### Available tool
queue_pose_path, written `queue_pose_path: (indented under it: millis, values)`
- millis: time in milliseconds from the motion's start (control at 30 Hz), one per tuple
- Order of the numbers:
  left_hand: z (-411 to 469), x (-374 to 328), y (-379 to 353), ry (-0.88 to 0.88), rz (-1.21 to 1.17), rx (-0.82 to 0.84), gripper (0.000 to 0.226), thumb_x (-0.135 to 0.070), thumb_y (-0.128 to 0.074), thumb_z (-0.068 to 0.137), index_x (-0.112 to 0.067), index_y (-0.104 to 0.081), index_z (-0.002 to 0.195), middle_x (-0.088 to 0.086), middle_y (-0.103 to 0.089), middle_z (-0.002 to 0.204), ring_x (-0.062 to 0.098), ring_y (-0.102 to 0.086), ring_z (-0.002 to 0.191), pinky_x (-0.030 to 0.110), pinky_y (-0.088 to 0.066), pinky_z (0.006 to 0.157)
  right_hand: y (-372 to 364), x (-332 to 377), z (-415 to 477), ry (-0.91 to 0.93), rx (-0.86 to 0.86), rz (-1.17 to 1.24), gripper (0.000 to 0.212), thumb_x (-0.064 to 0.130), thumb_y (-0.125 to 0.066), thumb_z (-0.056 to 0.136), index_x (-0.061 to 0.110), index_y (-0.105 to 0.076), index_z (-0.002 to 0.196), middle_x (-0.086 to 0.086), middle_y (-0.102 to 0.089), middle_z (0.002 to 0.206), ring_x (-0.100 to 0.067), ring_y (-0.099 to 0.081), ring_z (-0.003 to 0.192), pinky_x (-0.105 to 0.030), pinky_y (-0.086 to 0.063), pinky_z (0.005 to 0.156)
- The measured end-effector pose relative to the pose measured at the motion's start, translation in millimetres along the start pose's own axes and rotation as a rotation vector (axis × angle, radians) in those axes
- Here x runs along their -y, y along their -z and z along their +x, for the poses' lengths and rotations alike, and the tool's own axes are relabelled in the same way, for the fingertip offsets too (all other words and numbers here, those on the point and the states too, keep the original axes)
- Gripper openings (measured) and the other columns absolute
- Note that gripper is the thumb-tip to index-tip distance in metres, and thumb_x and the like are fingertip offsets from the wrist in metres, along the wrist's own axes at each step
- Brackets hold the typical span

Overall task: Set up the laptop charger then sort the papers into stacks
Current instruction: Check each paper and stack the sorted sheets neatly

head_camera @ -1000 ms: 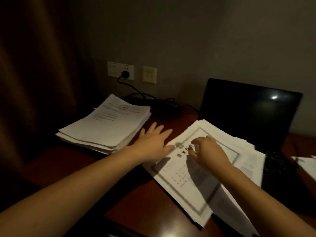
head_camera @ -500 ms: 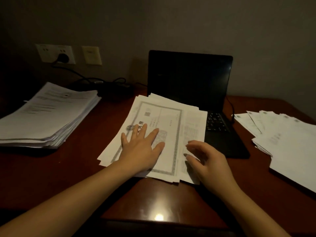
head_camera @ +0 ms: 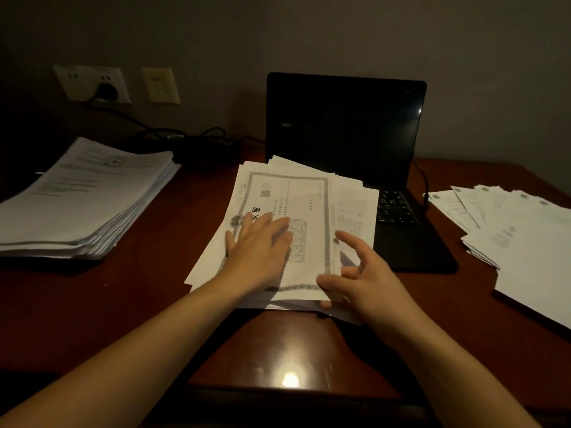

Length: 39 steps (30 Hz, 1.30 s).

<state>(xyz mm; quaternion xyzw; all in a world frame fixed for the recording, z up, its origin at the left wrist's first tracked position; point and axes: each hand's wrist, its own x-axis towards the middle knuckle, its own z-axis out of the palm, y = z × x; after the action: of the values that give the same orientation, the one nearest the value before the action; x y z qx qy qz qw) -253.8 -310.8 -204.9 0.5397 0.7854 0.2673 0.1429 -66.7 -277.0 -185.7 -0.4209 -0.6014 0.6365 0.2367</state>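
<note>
**A:** How far along is this?

**B:** Going by the desk, well past the start, I'd judge. The laptop stands open with a dark screen. Left of the laptop sits a thick stack, and right of it a looser, fanned batch. A loose pile overlaps the laptop's front left corner, so sorting isn't finished. The charger looks set up. A cable runs down by the laptop's right edge, and a plug sits in the wall socket up and left of the laptop.

**A:** And the hands?

**B:** Both are at that pile in front of the laptop. The left hand lies flat, fingers straight, pressing on the bordered top sheet. The right hand is at the pile's near right corner. Its fingers are spread and half-curled above the paper, with the thumb on the near edge. I can't tell whether it has hold of a sheet.

**A:** What's left?

**B:** Probably dealing those sheets out to the side stacks.
</note>
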Motion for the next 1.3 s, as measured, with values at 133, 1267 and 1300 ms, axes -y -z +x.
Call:
queue_pose_path:
  millis: [133, 1267, 1300]
  values:
    - [-24.4, 13.8, 24.6, -0.385, -0.096, 0.249, 0.065, -0.073, -0.048, 0.089, -0.045, -0.040, 0.147, -0.027, -0.029, 0.156, -0.012, -0.001, 0.146, 0.030, -0.008, 0.121, 1.7, 1.2, 1.3, 0.078, -0.016, 0.002, 0.081, 0.000, -0.073, 0.087, 0.033, -0.034, 0.151, -0.006, -0.079, 0.094, -0.020, -0.077, 0.085, -0.034, -0.062, 0.064]
    - [-30.5, 18.7, 16.7, -0.579, -0.135, -0.059, 0.027, -0.038, -0.056, 0.095, -0.023, -0.075, 0.108, -0.012, -0.070, 0.101, -0.009, -0.058, 0.095, 0.004, -0.046, 0.071, 35.4, -12.4, -16.5, 0.084, -0.131, -0.099, 0.081, 0.013, -0.076, 0.086, 0.038, -0.033, 0.150, 0.005, -0.078, 0.090, -0.018, -0.074, 0.073, -0.026, -0.056, 0.052]
    - [-31.7, 17.6, 14.9, -0.571, -0.151, -0.112, 0.023, -0.034, -0.057, 0.094, -0.027, -0.072, 0.111, -0.015, -0.066, 0.103, -0.009, -0.057, 0.097, 0.004, -0.047, 0.071, 34.9, -12.4, -16.0, 0.083, -0.140, -0.086, 0.082, 0.014, -0.077, 0.085, 0.038, -0.032, 0.150, 0.004, -0.078, 0.091, -0.019, -0.075, 0.076, -0.026, -0.056, 0.052]
